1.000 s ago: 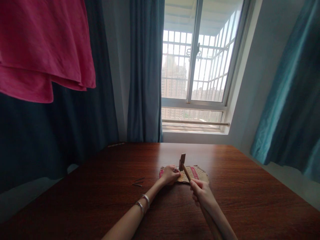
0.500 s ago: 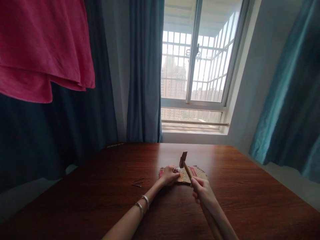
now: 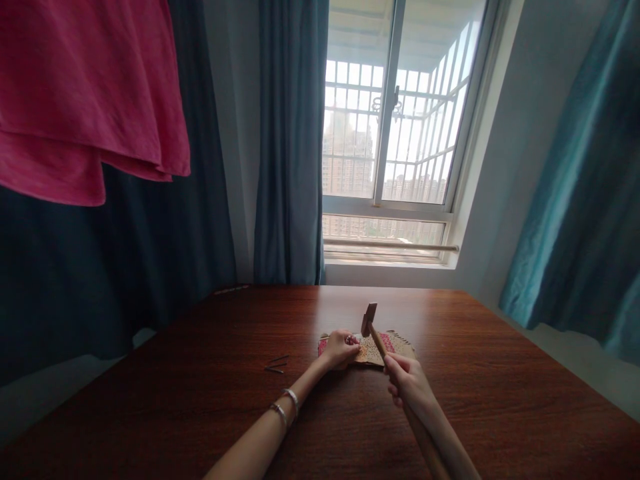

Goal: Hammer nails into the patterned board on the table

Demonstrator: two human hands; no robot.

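Observation:
A flat cardboard piece (image 3: 400, 347) with pink patterned bands and a notched edge lies on the dark wooden table (image 3: 200, 400). My left hand (image 3: 339, 348) rests on its left end, fingers pinched together on something small I cannot make out. My right hand (image 3: 407, 381) is closed round the wooden handle of a small hammer (image 3: 370, 320). The hammer head is raised just above the cardboard, close to my left fingertips. Two bracelets circle my left wrist.
A few thin nails (image 3: 277, 364) lie on the table left of the cardboard. Blue curtains (image 3: 290, 147) flank a barred window (image 3: 395, 127) behind the table. A pink cloth (image 3: 85, 93) hangs at the upper left.
The hammer head has lifted slightly and shifted a little to the right. My left hand has stayed on the cardboard.

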